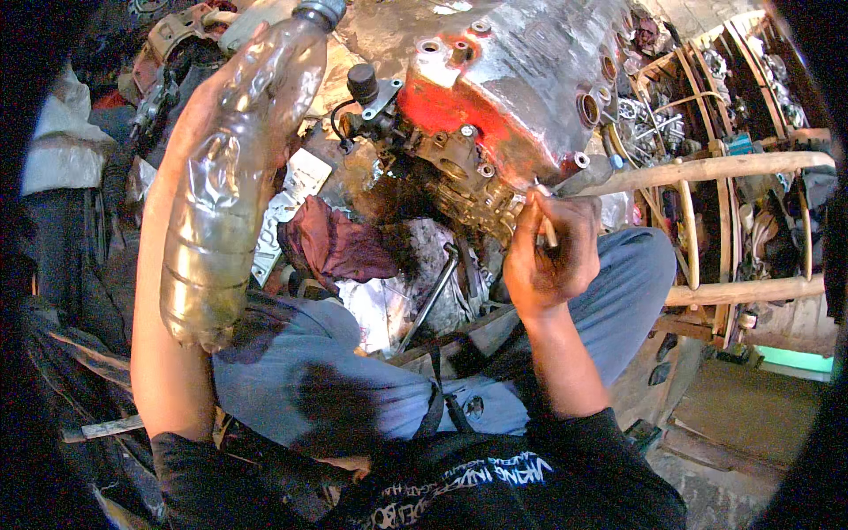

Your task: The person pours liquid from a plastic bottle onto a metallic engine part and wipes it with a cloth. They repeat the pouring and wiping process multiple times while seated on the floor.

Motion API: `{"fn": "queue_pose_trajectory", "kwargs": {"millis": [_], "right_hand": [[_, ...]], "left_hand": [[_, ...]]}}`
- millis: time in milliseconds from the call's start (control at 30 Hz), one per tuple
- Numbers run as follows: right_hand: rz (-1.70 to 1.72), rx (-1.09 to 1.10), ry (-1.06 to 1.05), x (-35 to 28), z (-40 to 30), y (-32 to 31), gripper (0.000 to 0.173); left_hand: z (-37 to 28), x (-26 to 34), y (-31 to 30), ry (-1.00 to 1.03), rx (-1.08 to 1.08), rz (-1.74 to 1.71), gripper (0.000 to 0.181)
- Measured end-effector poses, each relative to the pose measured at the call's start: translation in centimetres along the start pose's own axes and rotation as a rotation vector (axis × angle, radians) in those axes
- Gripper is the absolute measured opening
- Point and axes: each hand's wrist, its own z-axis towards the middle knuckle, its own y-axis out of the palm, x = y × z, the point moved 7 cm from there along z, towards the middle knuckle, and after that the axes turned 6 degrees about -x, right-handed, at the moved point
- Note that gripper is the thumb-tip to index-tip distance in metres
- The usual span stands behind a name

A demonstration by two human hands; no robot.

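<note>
My left hand (202, 106) grips a clear, dented plastic bottle (212, 245) with a dark cap; yellowish liquid fills its lower part. The bottle hides most of the fingers. Between thumb and fingers, my right hand (553, 245) pinches a slender tool (550, 228) with a tan handle; its kind is unclear. That hand is beside the lower edge of a grey metal casing (530, 79) bearing a red-coated area (437, 106). A dirty brown metal assembly (457, 159) adjoins the casing, and a black-capped fitting (362, 83) stands at its upper left.
A maroon cloth (341, 248) and a metal plate (308, 173) lie between the bottle and the assembly. A long-handled wrench (434, 291) leans near my legs (311, 371). At right is a wooden rack (722, 169) with many metal parts.
</note>
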Motion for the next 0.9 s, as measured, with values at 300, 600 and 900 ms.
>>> {"fn": "queue_pose_trajectory", "kwargs": {"millis": [300,600,900], "right_hand": [[-0.046,-0.053,-0.073,-1.1,1.6,0.8,0.03],[-0.076,-0.016,-0.106,-1.3,1.6,0.1,0.028],[-0.074,-0.056,-0.068,-1.0,1.2,0.7,0.023]], "left_hand": [[1.4,-0.7,-1.1,-0.076,-0.05,-0.045,0.041],[1.6,-0.7,-1.0,-0.127,-0.088,-0.055,0.04],[1.1,-0.3,-1.1,-0.15,-0.096,-0.048,0.04]]}}
